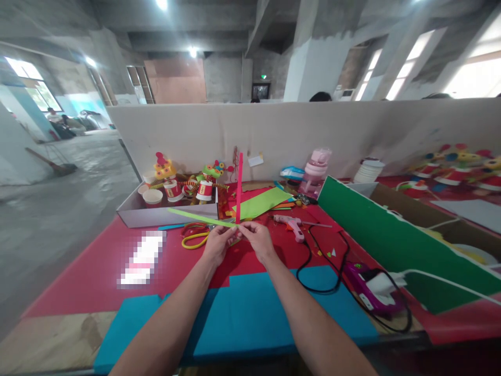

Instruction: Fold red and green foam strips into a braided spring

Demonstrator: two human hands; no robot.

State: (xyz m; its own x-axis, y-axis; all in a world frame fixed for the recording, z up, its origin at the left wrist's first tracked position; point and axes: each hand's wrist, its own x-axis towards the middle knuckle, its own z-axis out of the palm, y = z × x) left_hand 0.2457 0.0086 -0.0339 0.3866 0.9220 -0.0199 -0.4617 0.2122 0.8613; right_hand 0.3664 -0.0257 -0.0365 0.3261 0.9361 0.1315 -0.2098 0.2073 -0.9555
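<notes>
1. Head view: a person at a red-covered counter (70, 292) pinches two narrow strips together, the left hand (219, 241) and the right hand (256, 241) meeting fingertip to fingertip.
2. The fingers of both hands are closed on the meeting ends of a lime-green strip (195, 216) and a pinkish-red strip (239, 188), just above the counter. The grip looks light, probably to keep the ends lined up; whether they are stuck, I cannot tell.
3. The green length runs out to the left, the red one points away from the person, making a corner at the fingers. Held by the ends only, both strips seem left free to keep their angle.
4. Yellow-handled scissors (192, 246) lie beside the left hand and a pink glue gun (293, 224) to the right, both apparently parked within easy reach.
5. A black cord (313, 290) loops over the right side, close to a purple power strip (354, 269), seemingly kept out of the hands' way.
6. Behind the hands lie green sheets (264, 202); at left, a shallow box (168, 216) gathers paper cups (152, 197) and bright figures, presumably to keep them together.
</notes>
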